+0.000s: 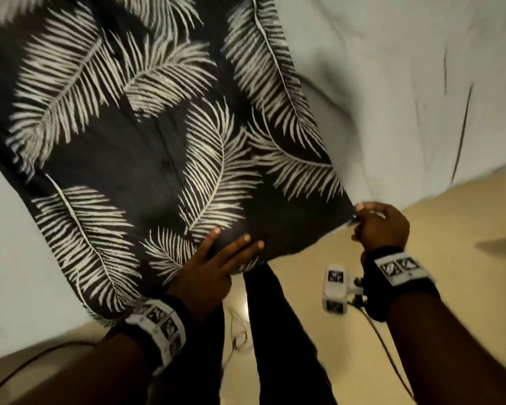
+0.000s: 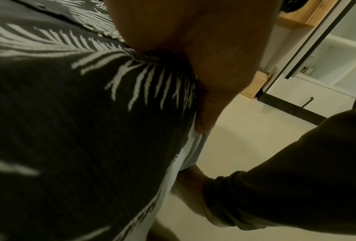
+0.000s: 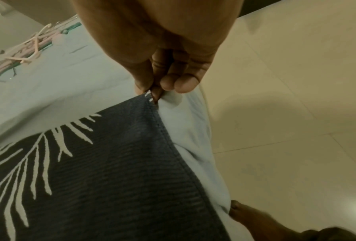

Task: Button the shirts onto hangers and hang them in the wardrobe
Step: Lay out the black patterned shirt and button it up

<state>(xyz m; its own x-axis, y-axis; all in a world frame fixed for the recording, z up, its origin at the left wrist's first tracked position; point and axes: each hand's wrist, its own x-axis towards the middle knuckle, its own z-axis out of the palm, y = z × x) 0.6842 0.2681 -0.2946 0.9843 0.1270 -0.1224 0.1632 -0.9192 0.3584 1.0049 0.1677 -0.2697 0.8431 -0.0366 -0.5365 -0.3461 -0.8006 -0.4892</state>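
Inspecting the bed (image 1: 406, 83), we find the shirt (image 1: 146, 147) spread flat on the sheet, hem at the edge. Our left hand (image 1: 214, 273) presses the hem, fingers straight. Our right hand (image 1: 381, 226) pinches the hem corner.

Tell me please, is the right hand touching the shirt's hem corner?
Touching. The right wrist view shows the right hand pinching the corner of the leaf-print shirt between thumb and fingertip; the head view agrees.
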